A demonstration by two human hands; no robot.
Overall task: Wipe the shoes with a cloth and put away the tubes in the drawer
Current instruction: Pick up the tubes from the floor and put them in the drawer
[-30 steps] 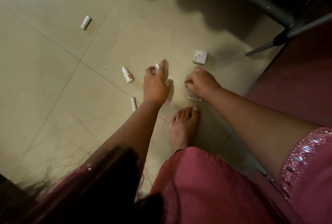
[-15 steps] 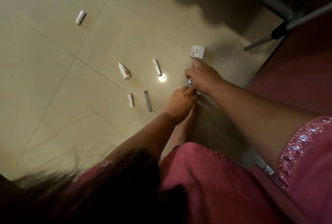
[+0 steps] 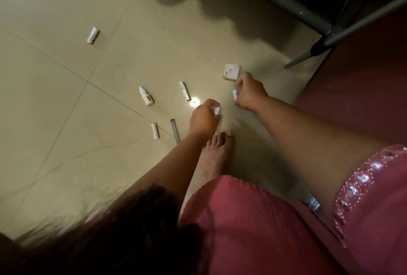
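Observation:
Small white tubes and packs lie scattered on the beige tiled floor (image 3: 66, 109). My left hand (image 3: 203, 118) holds a small white tube (image 3: 217, 111) just above the floor. My right hand (image 3: 250, 93) grips another white tube (image 3: 235, 94), close beside a square white packet (image 3: 231, 72). Loose on the floor lie a white dropper bottle (image 3: 146, 96), a slim white box (image 3: 184, 90), a short tube (image 3: 155, 130), a flat grey strip (image 3: 175, 131) and a far tube (image 3: 93, 35). No shoes, cloth or drawer show.
My bare foot (image 3: 217, 153) stands just behind my left hand. A dark metal stand with legs (image 3: 319, 47) rises at the upper right beside a maroon surface (image 3: 363, 87). My pink dress and dark hair fill the bottom.
My left hand left the slim box, swept right toward my foot, and now holds a small tube. My right hand lifted slightly toward the square packet with its tube.

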